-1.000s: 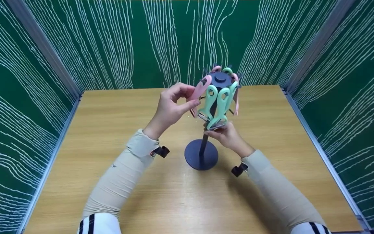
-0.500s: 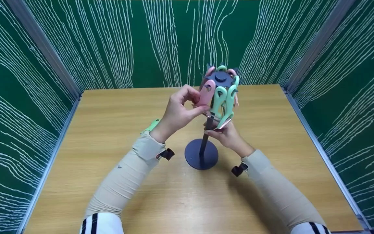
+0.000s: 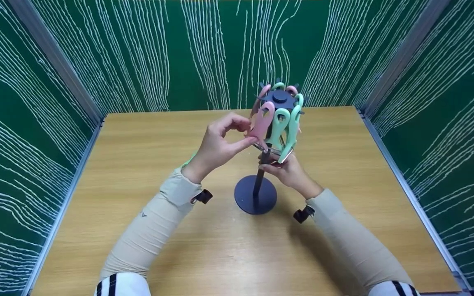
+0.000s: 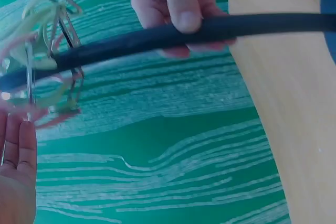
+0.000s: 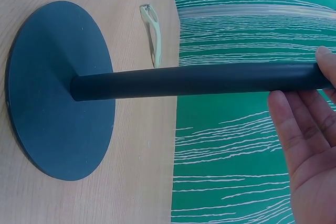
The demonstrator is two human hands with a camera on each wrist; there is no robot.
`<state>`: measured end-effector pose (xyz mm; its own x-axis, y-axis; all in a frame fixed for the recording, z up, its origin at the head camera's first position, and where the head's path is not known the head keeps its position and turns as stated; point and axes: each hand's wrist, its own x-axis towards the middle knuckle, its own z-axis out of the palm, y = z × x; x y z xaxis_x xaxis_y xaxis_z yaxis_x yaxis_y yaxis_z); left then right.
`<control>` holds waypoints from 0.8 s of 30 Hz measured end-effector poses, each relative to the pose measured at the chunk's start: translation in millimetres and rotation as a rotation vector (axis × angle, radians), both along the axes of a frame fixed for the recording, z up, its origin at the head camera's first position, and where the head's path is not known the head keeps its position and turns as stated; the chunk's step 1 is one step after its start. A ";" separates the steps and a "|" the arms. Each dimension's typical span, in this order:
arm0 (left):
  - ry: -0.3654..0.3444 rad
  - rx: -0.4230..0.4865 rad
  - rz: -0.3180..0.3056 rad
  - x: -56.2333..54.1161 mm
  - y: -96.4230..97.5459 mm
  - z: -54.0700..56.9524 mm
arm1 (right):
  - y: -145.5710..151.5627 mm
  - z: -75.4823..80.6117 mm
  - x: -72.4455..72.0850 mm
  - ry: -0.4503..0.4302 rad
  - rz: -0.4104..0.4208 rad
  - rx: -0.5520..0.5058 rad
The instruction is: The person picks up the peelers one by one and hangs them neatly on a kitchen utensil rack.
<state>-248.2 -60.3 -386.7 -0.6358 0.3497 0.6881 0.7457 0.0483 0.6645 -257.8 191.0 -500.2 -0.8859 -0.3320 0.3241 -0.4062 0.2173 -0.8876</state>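
Observation:
A dark stand holds pink and green vegetable peelers by their looped handles, hung round the top disc [image 3: 279,97]. My left hand [image 3: 220,142] pinches the pink peeler [image 3: 263,119] at the rack's front left between thumb and fingers. Just right of it hang two green peelers, the nearer one [image 3: 279,128] beside another [image 3: 292,131]. Below them, my right hand [image 3: 289,172] grips the black pole [image 5: 210,80], thumb on one side and fingers on the other. In the left wrist view the hanging peelers are blurred, with the left fingertips [image 4: 26,129] right at them.
The stand's round base [image 3: 255,195] rests on the wooden table [image 3: 204,263]. A loose green peeler [image 5: 152,30] lies on the table, mostly hidden behind the left wrist in the head view. Green walls with white streaks [image 3: 134,53] enclose the back and sides.
The rack has turned, carrying the pink peeler and its green neighbours rightward across the front. My left hand moved right with it, then back a little left. The right hand kept its grip.

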 end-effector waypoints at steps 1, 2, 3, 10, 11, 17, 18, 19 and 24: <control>-0.002 -0.008 0.011 -0.8 -4.1 -1.7 | -0.3 -0.1 -0.2 -0.004 0.005 -0.010; -0.005 -0.016 0.023 -2.0 -8.3 -3.9 | -0.6 -0.1 -0.3 -0.003 0.011 -0.017; -0.006 -0.025 0.037 -3.6 -12.7 -6.5 | -0.8 -0.3 -0.7 -0.001 0.017 -0.023; -0.057 -0.087 0.128 -13.9 -43.4 -31.4 | -2.0 -0.4 -1.4 0.028 0.039 -0.035; -0.069 -0.094 0.136 -15.0 -46.8 -35.3 | -1.8 -0.4 -1.3 0.024 0.037 -0.037; -0.129 -0.139 0.175 -16.8 -59.6 -52.7 | -1.1 0.5 -0.8 -0.010 0.041 -0.042; -0.135 -0.147 0.179 -16.7 -60.6 -54.9 | -1.0 0.4 -1.0 -0.010 0.041 -0.039; -0.140 -0.155 0.183 -16.6 -61.3 -56.8 | -1.0 0.5 -0.9 -0.011 0.041 -0.037; -0.167 -0.188 0.201 -15.7 -63.5 -68.2 | -0.9 0.5 -0.2 -0.017 0.045 -0.039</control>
